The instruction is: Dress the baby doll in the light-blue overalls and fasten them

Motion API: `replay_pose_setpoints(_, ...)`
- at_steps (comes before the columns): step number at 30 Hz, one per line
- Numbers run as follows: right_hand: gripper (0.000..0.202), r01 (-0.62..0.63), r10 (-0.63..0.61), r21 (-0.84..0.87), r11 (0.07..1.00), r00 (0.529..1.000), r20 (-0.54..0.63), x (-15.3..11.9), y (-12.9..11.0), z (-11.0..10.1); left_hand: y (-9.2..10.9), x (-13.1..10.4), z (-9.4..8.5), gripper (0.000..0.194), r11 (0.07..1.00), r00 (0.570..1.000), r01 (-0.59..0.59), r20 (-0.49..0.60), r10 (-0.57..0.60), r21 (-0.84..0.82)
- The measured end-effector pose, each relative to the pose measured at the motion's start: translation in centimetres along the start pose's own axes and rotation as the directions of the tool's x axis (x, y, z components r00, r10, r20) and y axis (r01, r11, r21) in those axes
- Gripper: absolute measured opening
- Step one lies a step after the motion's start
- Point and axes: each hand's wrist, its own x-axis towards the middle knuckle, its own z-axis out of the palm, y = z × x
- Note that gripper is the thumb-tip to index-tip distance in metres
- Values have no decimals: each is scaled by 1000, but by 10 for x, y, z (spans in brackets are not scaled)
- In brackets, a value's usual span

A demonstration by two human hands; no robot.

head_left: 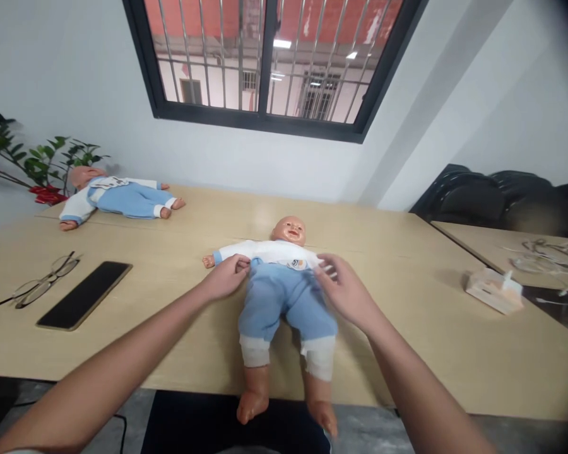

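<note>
A baby doll (289, 232) lies on its back on the table, head away from me, its feet over the front edge. It wears a white top (277, 252) with a small printed picture and light blue trousers (265, 296) with white cuffs. My left hand (228, 275) is closed in a pinch on the trousers' waistband at the left side. On the other side, my right hand (341, 285) has its curled fingers and thumb at the waistband, over the doll's sleeve. The doll's arm beyond my right hand is mostly hidden.
A second doll (127, 197) in matching clothes lies back left, beside a green plant (42, 157). Glasses (42, 282) and a black phone (85, 295) are on the left of the table (407, 340). At right are a small box (495, 290), cables (549, 258) and black chairs (492, 195).
</note>
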Motion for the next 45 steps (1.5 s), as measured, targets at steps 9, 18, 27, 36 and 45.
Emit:
replay_pose_setpoints(9,25,436,-216,-392,810,843,493,84,-45,78,-13,17,12,25,988,998,21,-54,-30,-151)
replay_pose_setpoints(18,17,528,-321,-331,782,797,512,72,-48,49,-8,6,13,26,870,991,45,-86,-100,-491)
replay_pose_setpoints(27,31,332,-32,-445,832,828,559,63,-56,27,-8,-6,13,16,769,998,43,-1,-57,-638)
replay_pose_setpoints(36,25,396,-114,-399,827,813,571,67,-57,27,-4,-2,16,17,869,990,104,-36,-139,-484)
replay_pose_setpoints(45,24,395,-192,-305,867,827,528,73,-42,29,-8,3,11,10,512,980,188,129,-149,-838)
